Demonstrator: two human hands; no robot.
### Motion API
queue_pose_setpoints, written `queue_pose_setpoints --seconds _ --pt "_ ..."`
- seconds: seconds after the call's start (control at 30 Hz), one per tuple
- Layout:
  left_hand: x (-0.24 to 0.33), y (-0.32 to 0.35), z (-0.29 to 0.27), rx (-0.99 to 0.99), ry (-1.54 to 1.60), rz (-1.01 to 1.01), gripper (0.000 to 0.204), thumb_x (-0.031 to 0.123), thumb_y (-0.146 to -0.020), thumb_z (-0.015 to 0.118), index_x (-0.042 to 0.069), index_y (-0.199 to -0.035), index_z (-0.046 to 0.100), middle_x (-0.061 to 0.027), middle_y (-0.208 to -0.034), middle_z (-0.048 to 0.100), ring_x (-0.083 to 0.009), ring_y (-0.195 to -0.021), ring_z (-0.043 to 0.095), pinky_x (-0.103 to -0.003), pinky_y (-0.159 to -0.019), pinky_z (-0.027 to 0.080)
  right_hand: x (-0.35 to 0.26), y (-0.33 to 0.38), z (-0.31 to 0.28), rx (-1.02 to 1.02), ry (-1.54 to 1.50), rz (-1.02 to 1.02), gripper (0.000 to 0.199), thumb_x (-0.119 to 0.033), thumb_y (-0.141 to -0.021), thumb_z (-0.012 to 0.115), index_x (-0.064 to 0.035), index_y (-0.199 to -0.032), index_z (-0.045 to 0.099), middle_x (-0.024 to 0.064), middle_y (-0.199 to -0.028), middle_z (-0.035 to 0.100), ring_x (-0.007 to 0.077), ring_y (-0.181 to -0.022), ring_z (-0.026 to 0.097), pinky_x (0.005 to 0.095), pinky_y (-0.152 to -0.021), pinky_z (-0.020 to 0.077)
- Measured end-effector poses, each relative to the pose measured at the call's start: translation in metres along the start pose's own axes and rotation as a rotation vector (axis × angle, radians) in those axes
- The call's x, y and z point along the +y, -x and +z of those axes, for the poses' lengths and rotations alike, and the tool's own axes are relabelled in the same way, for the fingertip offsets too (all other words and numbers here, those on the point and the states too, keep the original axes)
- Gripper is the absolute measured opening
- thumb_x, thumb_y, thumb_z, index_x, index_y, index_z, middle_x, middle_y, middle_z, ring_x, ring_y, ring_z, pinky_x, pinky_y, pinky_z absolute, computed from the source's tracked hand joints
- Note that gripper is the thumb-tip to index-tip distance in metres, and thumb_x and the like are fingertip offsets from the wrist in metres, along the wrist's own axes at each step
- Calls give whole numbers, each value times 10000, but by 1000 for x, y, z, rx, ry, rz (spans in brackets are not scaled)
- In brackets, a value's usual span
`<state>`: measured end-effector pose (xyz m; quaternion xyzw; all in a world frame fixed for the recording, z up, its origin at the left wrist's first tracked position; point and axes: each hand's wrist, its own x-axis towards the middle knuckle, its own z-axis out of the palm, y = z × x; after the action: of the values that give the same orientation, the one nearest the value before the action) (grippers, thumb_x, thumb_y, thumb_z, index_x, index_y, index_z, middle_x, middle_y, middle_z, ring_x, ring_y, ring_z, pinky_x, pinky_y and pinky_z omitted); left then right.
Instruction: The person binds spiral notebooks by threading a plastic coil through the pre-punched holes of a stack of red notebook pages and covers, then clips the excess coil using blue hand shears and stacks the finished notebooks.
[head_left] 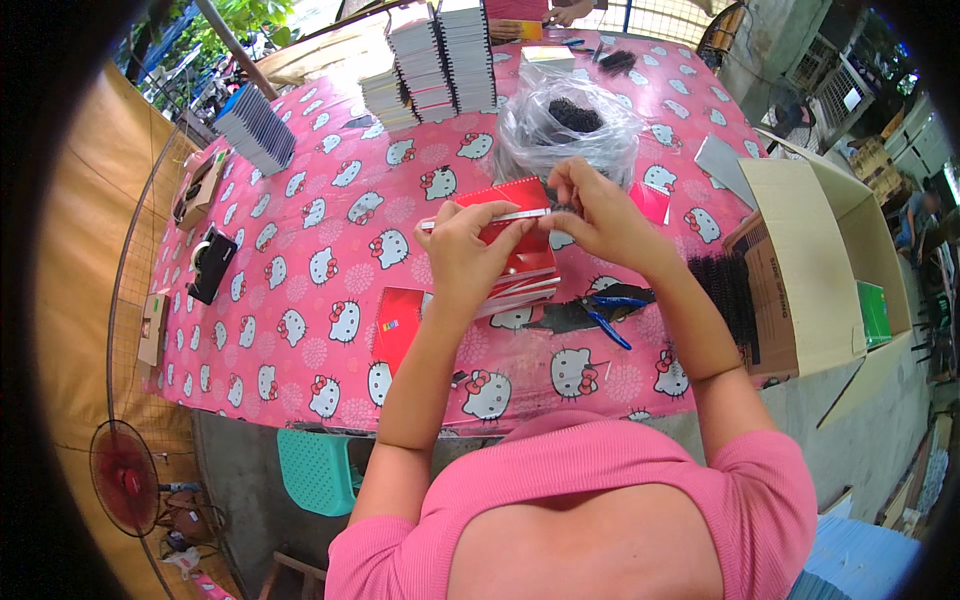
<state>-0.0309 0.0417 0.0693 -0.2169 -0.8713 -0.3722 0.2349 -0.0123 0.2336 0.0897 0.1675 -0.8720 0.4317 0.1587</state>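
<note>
The notebook (522, 214) sits in the left hand (465, 245) (blue pliers (607, 326) nearby).

We have room left of our left hand (472, 245); a plastic bag (528, 140) blocks us beyond our right hand (603, 215).

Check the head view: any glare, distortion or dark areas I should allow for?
Head view, rim: corners black, tablecloth bowed along its near edge; head view, top: washed-out daylight behind the notebook stacks, pale glints on the clear plastic bag; head view, centre: left hand, right hand and red notebook legible, but finer detail too small to tell.
</note>
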Motion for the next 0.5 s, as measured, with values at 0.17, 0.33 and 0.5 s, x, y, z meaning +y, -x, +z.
queue_pose_setpoints --seconds 0.17,0.33,0.5 --pt "-3 6 7 -31 110 -38 205 279 -724 773 176 -896 733 25 -806 681 -153 -828 564 -401 -859 280 -8 9 2 12 260 -95 174 -192 -880 625 -52 -975 588 98 -825 566 276 -749 592 363 -647 465" --pt "-10 7 11 -7 68 15 203 265 -725 766 173 -901 726 23 -850 689 -160 -866 575 -414 -859 290 1 9 8 -36 318 -39 197 -218 -854 652 -58 -951 588 108 -902 578 312 -800 601 386 -674 472" --pt "-5 2 8 37 34 108 221 155 -684 789 100 -891 734 -23 -814 703 -171 -759 589 -316 -699 440 -3 12 16 33 317 -29 196 -256 -859 616 -66 -898 587 115 -882 573 324 -854 614 449 -662 501"
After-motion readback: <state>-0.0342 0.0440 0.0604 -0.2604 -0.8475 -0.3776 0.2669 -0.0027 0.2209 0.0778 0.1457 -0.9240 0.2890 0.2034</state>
